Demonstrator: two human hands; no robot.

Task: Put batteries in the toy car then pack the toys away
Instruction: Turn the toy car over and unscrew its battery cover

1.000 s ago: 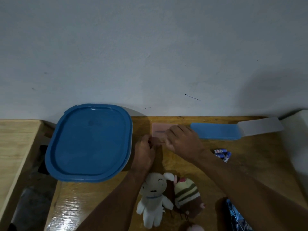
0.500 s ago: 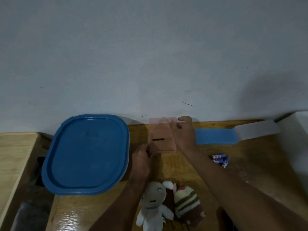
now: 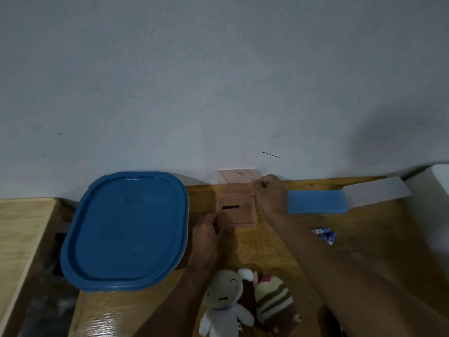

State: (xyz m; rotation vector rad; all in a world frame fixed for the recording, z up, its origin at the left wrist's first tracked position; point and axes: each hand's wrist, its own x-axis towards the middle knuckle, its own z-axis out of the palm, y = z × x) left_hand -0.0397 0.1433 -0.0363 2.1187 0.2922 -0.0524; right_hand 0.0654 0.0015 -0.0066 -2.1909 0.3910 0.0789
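While left hand (image 3: pixel 206 237) pinches near corner of pink case (image 3: pixel 237 203) against desk (image 3: pixel 267 251), right hand (image 3: pixel 268 193) pinches raised lid edge: keep base pinned, swing lid back slowly. Batteries (image 3: pixel 324 235) lie loose right of forearm; plush toys (image 3: pixel 226 302) at near edge. Toy car not made out; black item (image 3: pixel 230 207) inside case unclear.

Blue lid (image 3: pixel 125 229) (striped plush (image 3: pixel 273 301))

Glossy varnished wood table (image 3: pixel 279 254); clear pink plastic case (image 3: pixel 237 198); smooth blue plastic lid (image 3: pixel 126 229); cloth plush toys (image 3: pixel 243 302).
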